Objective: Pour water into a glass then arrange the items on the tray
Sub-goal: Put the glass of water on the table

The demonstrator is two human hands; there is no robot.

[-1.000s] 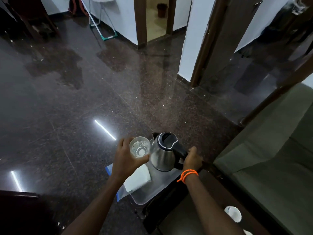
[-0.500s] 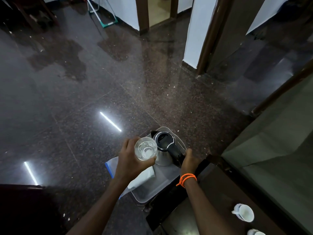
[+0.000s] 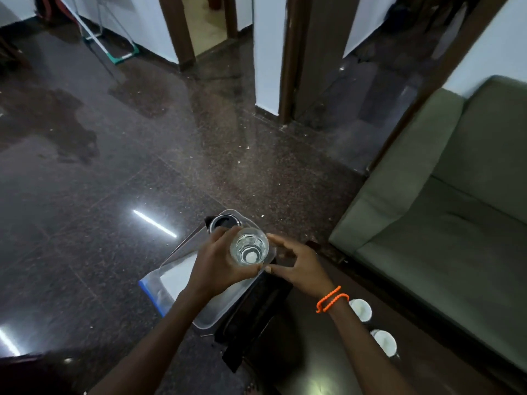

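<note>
My left hand grips a clear glass with water in it, held above the near right part of a pale plastic tray. A steel kettle with a black lid stands at the tray's far end, mostly hidden behind my left hand. My right hand hovers just right of the glass, fingers spread and curved, holding nothing. A white folded napkin lies on the tray's left side, partly under my left forearm.
The tray sits on the corner of a dark table. Two white cups stand on the table near its right edge. A green sofa fills the right side. Dark polished floor spreads to the left and ahead.
My right hand has let go of the kettle's handle and come up beside the glass. The glass has moved right, over the tray's near side.
</note>
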